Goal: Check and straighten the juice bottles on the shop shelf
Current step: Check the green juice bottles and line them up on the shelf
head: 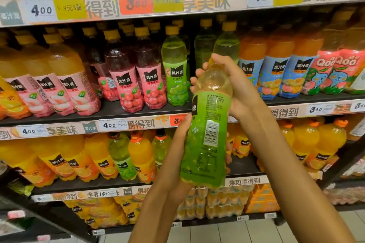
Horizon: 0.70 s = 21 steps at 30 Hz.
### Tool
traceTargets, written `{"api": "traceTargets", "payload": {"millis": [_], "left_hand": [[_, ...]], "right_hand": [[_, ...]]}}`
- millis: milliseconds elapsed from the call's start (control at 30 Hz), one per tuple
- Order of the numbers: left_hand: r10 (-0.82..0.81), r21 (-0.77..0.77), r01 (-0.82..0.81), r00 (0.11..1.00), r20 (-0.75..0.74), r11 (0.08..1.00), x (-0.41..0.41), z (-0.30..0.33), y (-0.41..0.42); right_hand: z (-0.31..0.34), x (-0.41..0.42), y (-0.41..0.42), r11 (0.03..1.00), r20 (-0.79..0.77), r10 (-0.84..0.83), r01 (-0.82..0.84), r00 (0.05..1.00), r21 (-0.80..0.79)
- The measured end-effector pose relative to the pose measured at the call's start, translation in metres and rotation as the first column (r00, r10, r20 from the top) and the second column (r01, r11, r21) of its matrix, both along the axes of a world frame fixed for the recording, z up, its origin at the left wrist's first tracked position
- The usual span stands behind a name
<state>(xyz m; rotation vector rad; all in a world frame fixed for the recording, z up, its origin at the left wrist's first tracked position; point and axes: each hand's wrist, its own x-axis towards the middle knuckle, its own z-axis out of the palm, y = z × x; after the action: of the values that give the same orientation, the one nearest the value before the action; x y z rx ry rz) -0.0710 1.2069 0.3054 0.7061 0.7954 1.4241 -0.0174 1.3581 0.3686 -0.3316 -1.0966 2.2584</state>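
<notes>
I hold a green-labelled grape juice bottle point(207, 124) in front of the shelf, its barcode and back label facing me. My left hand point(177, 156) grips its lower part from the left and underneath. My right hand point(227, 85) wraps over its neck and cap, hiding the cap. On the middle shelf point(118, 108) one matching green bottle point(174, 71) stands upright at the front, two more point(215, 45) behind my right hand. Left of them stand red-labelled bottles point(138, 77) and pink-labelled orange bottles point(65, 81).
Blue-labelled orange bottles point(276, 69) and Qoo bottles point(335, 71) fill the shelf's right side. The shelf below holds orange juice bottles point(142, 158) and one green bottle point(122, 158). Price strips point(138, 4) run along each shelf edge. Tiled floor point(217, 231) lies below.
</notes>
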Motion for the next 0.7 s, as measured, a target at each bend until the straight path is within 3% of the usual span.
{"api": "traceTargets", "payload": {"millis": [233, 400, 567, 700], "left_hand": [[-0.013, -0.011, 0.013, 1.000, -0.019, 1.000, -0.002, 0.009, -0.001], [-0.018, 0.004, 0.018, 0.995, 0.100, 1.000, -0.001, 0.016, -0.001], [-0.005, 0.001, 0.004, 0.976, 0.218, 1.000, 0.001, 0.020, -0.002], [0.010, 0.011, -0.014, 0.957, 0.288, 1.000, 0.000, 0.018, -0.002]], "right_hand": [[0.000, 0.000, 0.010, 0.997, 0.102, -0.076, 0.076, 0.992, 0.004], [-0.009, -0.003, 0.015, 0.990, 0.152, -0.042, 0.061, 0.988, -0.125], [-0.027, -0.009, 0.015, 0.992, 0.161, 0.055, -0.036, 0.985, -0.118], [-0.035, -0.013, 0.008, 0.977, 0.139, 0.095, -0.065, 0.986, -0.205]]}}
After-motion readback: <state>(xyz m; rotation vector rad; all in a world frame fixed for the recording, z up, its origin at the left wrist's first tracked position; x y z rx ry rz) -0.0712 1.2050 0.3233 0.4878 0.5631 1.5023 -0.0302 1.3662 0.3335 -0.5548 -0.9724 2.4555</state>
